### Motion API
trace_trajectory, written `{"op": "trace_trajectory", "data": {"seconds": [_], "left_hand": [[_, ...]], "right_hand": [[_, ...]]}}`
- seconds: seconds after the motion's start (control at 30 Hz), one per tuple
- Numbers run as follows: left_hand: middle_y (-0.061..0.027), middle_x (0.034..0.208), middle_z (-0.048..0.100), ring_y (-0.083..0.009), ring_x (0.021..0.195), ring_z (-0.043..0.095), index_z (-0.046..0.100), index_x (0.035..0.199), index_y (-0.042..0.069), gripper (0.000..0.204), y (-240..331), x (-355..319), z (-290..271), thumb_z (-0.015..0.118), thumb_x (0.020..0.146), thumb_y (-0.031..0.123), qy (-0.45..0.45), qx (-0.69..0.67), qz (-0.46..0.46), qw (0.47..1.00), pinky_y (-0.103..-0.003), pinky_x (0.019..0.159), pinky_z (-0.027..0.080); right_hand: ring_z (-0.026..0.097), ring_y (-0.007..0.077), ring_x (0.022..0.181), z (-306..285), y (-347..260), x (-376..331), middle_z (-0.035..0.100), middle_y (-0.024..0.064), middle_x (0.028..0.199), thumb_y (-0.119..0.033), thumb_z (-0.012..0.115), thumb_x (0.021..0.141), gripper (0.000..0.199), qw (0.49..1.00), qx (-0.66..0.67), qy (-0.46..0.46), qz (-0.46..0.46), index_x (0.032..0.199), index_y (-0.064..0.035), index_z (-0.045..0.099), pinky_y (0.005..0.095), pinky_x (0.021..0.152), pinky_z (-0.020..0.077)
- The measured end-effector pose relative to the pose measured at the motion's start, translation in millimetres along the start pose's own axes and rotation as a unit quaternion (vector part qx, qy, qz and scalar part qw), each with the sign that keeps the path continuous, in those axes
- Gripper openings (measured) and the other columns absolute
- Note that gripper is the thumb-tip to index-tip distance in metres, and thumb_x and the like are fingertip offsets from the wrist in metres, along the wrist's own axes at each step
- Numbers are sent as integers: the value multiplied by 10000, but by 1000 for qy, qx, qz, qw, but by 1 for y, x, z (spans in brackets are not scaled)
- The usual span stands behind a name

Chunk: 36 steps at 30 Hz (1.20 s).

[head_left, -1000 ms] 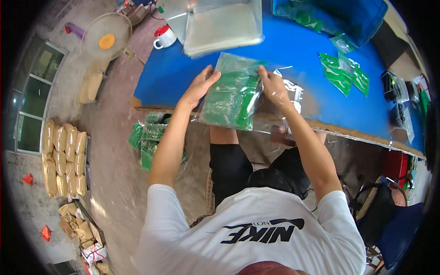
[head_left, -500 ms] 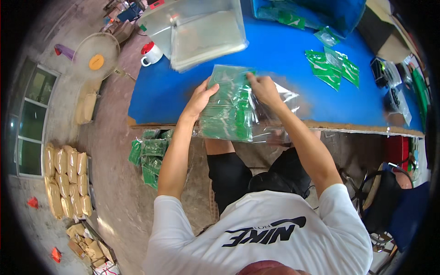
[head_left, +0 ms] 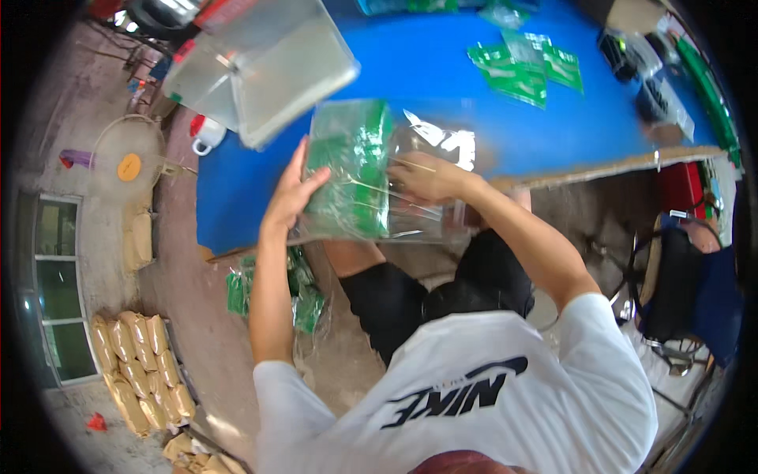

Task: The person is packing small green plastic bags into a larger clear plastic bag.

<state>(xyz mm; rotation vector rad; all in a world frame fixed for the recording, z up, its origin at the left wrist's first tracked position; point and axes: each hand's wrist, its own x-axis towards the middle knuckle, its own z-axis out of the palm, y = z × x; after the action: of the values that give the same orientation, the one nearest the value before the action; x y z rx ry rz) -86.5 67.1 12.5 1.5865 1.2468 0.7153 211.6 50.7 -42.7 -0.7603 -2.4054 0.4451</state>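
Observation:
A flat bundle of green packets (head_left: 349,186) lies inside a clear plastic bag (head_left: 430,223) at the front edge of the blue table. My left hand (head_left: 294,193) grips the bundle's left side, thumb on top and the other fingers mostly hidden. To the right of the bundle, my right hand (head_left: 424,178) is closed, its curled fingers at the bag's loose, shiny film. Exactly how those fingers hold the film is blurred.
Clear plastic sheets or bags (head_left: 292,71) are stacked at the back left, near a white mug (head_left: 209,136). Loose green packets (head_left: 509,73) lie toward the back right. More green packets (head_left: 308,304) sit below the table, left of my legs. A chair (head_left: 671,292) stands at right.
My right hand has moved from the bundle's upper right corner down onto the loose film beside it. My left hand still grips the left side. The whole view has shifted.

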Motion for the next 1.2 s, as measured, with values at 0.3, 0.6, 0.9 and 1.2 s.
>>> {"op": "trace_trajectory", "data": {"seconds": [0.3, 0.6, 0.9, 1.2], "left_hand": [[-208, 1606, 268, -316, 1476, 282, 250, 1544, -17, 805, 22, 6, -30, 700, 912, 198, 25, 145, 20, 989, -381, 1198, 223], [-185, 1620, 227, -404, 1493, 183, 338, 1534, 86, 848, 38, -19, 63, 612, 891, 566, 36, 564, 185, 804, -567, 1202, 95], [-146, 1575, 343, -367, 1476, 260, 470, 1429, 104, 864, 70, -28, -9, 867, 689, 306, -94, 552, 49, 827, -543, 1200, 193], [-253, 1496, 420, -352, 1419, 386, 381, 1473, 7, 730, 89, 96, 23, 734, 899, 287, 55, 282, 176, 942, -412, 1146, 324]], "right_hand": [[679, 291, 1054, 9, -76, -31, 550, 270, 1342, -147, 473, 1037, 510, 612, 738, -65, 275, 1483, 44, 318, 356, 923, 581], [614, 340, 1162, -141, 80, -66, 632, 249, 1223, -475, 644, 935, 640, 887, -50, 345, 302, 1347, 2, 528, 398, 983, 491], [118, 551, 1460, -121, 165, -81, 220, 317, 1575, -907, 416, 758, 1027, 846, -269, 61, 456, 1541, -243, 361, 678, 1154, 60], [366, 445, 1388, -121, 193, 13, 407, 296, 1462, -522, 742, 817, 896, 909, -5, 329, 258, 1443, 15, 393, 505, 1163, 282]]}}
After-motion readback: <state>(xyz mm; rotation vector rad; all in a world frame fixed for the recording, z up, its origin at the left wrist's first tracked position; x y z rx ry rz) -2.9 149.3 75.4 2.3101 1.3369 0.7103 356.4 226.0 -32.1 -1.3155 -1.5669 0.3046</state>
